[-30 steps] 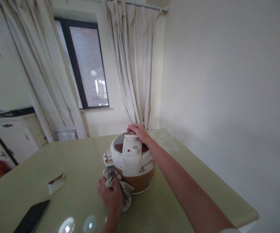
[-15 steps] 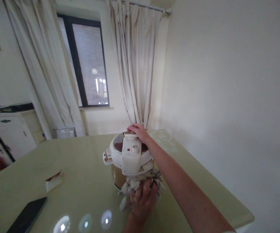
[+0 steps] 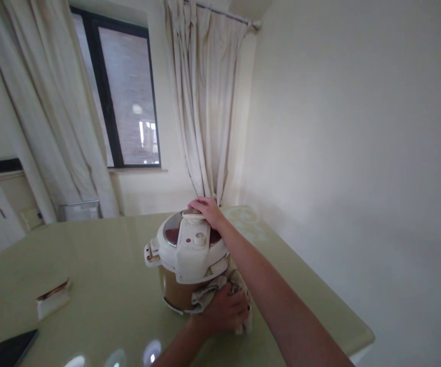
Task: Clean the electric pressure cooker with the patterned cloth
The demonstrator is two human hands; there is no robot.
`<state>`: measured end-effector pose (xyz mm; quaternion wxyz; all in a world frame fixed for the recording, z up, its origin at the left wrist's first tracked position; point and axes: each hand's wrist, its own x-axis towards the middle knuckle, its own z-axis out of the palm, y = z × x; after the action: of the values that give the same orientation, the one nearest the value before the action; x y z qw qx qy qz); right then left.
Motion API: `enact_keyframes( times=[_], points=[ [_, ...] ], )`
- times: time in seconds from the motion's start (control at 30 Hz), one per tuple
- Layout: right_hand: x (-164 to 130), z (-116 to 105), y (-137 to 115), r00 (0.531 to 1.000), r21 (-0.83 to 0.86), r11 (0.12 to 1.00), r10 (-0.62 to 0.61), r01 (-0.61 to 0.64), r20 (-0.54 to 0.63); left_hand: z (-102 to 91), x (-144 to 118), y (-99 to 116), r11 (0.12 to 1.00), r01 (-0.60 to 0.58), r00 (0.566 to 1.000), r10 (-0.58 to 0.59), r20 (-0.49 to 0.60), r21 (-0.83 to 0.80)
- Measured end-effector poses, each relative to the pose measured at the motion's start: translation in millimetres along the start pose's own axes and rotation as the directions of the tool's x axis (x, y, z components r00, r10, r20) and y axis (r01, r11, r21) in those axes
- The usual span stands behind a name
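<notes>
A white and brown pressure cooker [image 3: 184, 260] stands on a pale green table [image 3: 101, 285]. My right hand [image 3: 205, 210] rests flat on the far edge of its lid, by the lid handle. My left hand [image 3: 224, 310] presses a crumpled grey cloth [image 3: 208, 298] against the lower right side of the cooker's brown body. The cloth bunches out from under my fingers toward the table.
A small white packet [image 3: 53, 299] lies on the table to the left, and a dark phone [image 3: 8, 349] sits near the front left corner. Cream curtains [image 3: 201, 102] and a dark window [image 3: 123, 97] are behind. A plain wall [image 3: 358, 153] runs along the right.
My left hand has swept the cloth around the cooker's base from its left front to its right side. My right hand stays on the lid. The view has shifted right.
</notes>
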<state>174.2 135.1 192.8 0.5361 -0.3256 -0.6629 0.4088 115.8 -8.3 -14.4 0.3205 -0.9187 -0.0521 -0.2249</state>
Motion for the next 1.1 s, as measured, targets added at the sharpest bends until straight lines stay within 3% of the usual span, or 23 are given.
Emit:
enact_keyframes(
  times=[0.13, 0.2, 0.3, 0.4, 0.5, 0.6, 0.73, 0.9, 1.03, 1.1],
  points=[
    [-1, 0, -1, 1.000, -0.029, 0.999, -0.020, 0.020, -0.009, -46.0, -57, -6, 1.000, 0.003, 0.997, -0.001, -0.074, 0.029],
    [-1, 0, 0, 1.000, -0.038, 0.999, -0.024, 0.023, -0.006, -64.6, -90, -11, 0.997, 0.069, 0.988, -0.062, -0.139, 0.045],
    [0, 1, 1, 0.999, -0.028, 0.999, -0.033, 0.033, 0.004, -78.9, -142, -27, 0.967, 0.249, 0.937, -0.226, -0.268, 0.055],
    [1, 1, 3, 0.999, -0.022, 0.999, -0.033, 0.033, 0.005, -80.4, -183, -51, 0.872, 0.487, 0.821, -0.439, -0.365, 0.047],
    [2, 1, 5, 0.999, -0.020, 0.999, -0.033, 0.033, 0.001, -75.6, -199, -69, 0.748, 0.663, 0.690, -0.596, -0.411, 0.029],
    [3, 1, 4, 0.999, -0.025, 0.999, -0.036, 0.036, 0.000, -66.7, -191, -61, 0.748, 0.662, 0.686, -0.576, -0.445, 0.054],
    [3, 1, 3, 0.999, -0.038, 0.999, -0.039, 0.039, 0.005, -49.8, -163, -19, 0.735, 0.678, 0.662, -0.596, -0.455, 0.023],
    [2, 1, 0, 0.999, -0.033, 0.999, -0.034, 0.034, 0.000, -30.4, -123, 15, 0.802, 0.585, 0.762, -0.494, -0.418, 0.119],
    [2, 0, 0, 1.000, -0.034, 0.999, -0.026, 0.026, -0.005, -25.0, -72, 12, 0.906, 0.404, 0.883, -0.351, -0.311, 0.125],
    [2, 0, 2, 1.000, -0.043, 0.999, -0.031, 0.031, -0.003, -23.0, -40, 8, 0.926, 0.356, 0.912, -0.314, -0.265, 0.128]
  ],
)
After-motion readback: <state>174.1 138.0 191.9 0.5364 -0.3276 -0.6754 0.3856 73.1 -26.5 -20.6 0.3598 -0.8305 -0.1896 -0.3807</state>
